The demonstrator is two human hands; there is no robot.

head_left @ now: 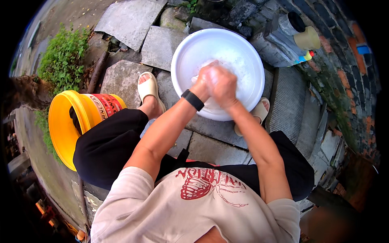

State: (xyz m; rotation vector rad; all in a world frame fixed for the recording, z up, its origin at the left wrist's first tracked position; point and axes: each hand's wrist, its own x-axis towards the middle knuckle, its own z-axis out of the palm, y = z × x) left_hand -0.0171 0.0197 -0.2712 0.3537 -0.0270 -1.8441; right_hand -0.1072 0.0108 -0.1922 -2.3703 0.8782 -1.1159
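A round white basin stands on the stone paving between my feet, with suds and water inside. My left hand, with a dark band on its wrist, and my right hand are pressed together over the basin's middle. Both look closed, though motion smears the fingers. Foam covers part of the knuckles. A bit of something whitish shows beside the left hand, and what the hands grip is hidden between them.
To my left a yellow bucket lies tilted with something dark inside. A ridged stone slab is on the right, below a grey block with containers on it. A brick wall runs along the right. Green plants grow at the far left.
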